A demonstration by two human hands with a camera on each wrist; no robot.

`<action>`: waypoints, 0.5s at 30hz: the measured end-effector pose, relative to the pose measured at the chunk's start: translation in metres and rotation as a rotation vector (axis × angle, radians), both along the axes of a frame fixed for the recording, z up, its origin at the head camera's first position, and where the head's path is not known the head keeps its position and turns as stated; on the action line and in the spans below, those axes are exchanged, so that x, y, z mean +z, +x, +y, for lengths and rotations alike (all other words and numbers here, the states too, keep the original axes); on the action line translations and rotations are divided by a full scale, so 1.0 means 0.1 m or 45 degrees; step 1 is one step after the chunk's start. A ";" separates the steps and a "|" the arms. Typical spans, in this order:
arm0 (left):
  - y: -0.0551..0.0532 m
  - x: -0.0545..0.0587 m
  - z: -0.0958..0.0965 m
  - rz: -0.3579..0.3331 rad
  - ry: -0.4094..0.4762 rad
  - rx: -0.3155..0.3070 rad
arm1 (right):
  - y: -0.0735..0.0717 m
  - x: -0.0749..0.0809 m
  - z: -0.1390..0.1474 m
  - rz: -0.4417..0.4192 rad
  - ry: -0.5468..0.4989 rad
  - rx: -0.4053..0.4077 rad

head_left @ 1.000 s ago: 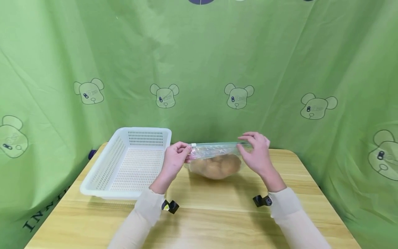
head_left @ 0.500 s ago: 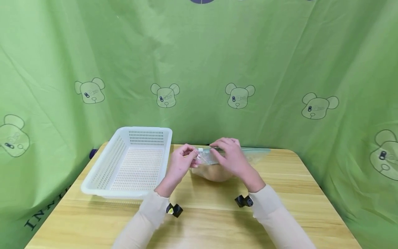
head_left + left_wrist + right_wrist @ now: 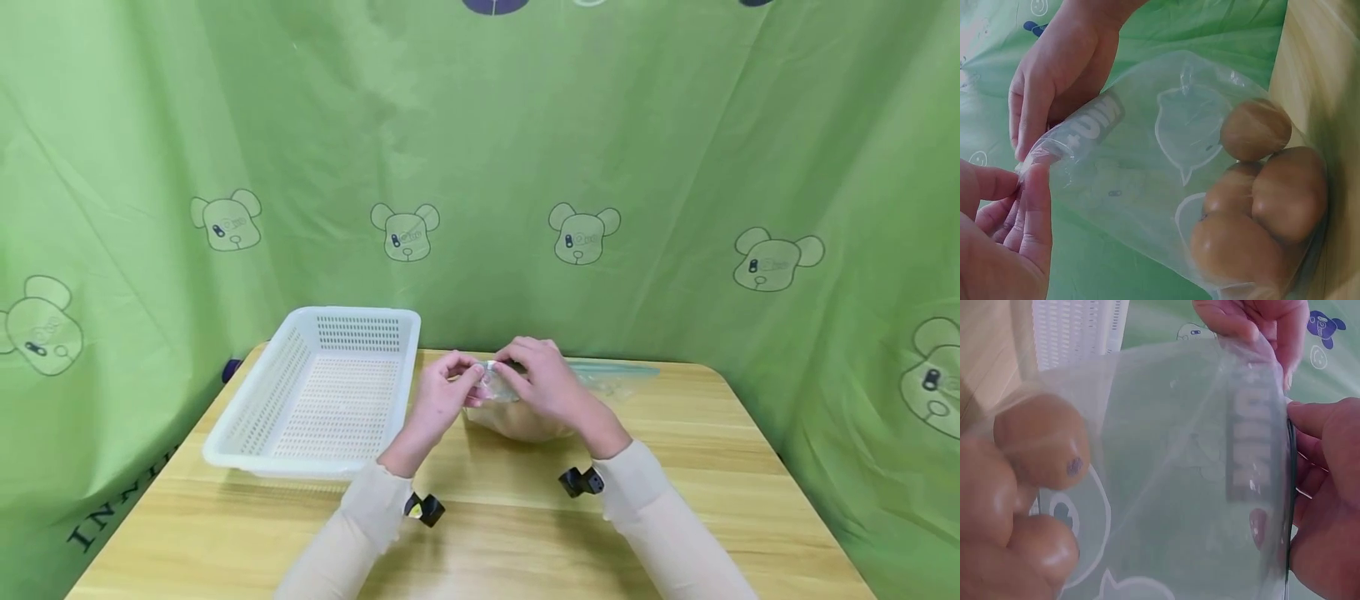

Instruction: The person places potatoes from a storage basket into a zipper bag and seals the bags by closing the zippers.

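Observation:
A clear slider zip bag [image 3: 1141,144] with a greenish top strip [image 3: 618,368] is held up by its mouth. Inside, at the bottom, lie several smooth brown rounded things [image 3: 1238,247]; one [image 3: 1041,440] has a dark grey spot. My left hand [image 3: 441,396] pinches the bag's left top corner between thumb and fingers. Close beside it, my right hand [image 3: 546,383] pinches the top strip at the small white slider [image 3: 491,365], fingers behind and thumb in front. The right part of the strip stretches out past my right hand. In the head view, my right hand partly hides the brown things.
A white perforated plastic basket [image 3: 217,446] stands to the left on the wooden table [image 3: 495,533]. A green curtain [image 3: 487,125] with bear-head prints hangs behind and around the table. A small dark purple object [image 3: 230,369] shows at the table's back left edge.
My right hand has moved left along the bag's top strip, from near its right end to beside my left hand. My left hand has shifted slightly right and down, still pinching the corner.

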State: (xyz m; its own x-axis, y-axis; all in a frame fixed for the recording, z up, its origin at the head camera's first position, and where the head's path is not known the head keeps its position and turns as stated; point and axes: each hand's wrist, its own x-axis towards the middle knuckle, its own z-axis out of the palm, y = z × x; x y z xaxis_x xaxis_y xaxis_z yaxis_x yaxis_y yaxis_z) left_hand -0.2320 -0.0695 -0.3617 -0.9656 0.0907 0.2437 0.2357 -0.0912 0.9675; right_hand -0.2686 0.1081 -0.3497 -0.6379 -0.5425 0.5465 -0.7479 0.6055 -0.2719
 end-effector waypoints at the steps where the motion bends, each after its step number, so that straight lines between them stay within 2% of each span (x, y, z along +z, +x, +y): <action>1: 0.03 0.02 0.00 0.009 -0.009 0.004 | 0.00 0.00 0.01 -0.007 0.000 -0.005; 8: 0.03 0.03 -0.02 0.089 -0.123 0.031 | 0.01 0.01 0.04 0.013 0.036 -0.011; 15: 0.03 0.04 -0.01 0.152 -0.166 0.026 | -0.01 -0.02 0.05 0.045 0.037 0.017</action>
State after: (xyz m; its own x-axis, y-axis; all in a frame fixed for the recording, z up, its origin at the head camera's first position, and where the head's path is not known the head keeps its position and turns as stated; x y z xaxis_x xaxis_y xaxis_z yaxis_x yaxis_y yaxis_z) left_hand -0.2292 -0.0704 -0.3572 -0.9325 0.1096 0.3442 0.3501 0.0395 0.9359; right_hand -0.2691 0.1127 -0.3518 -0.6110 -0.5669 0.5525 -0.7649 0.6026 -0.2275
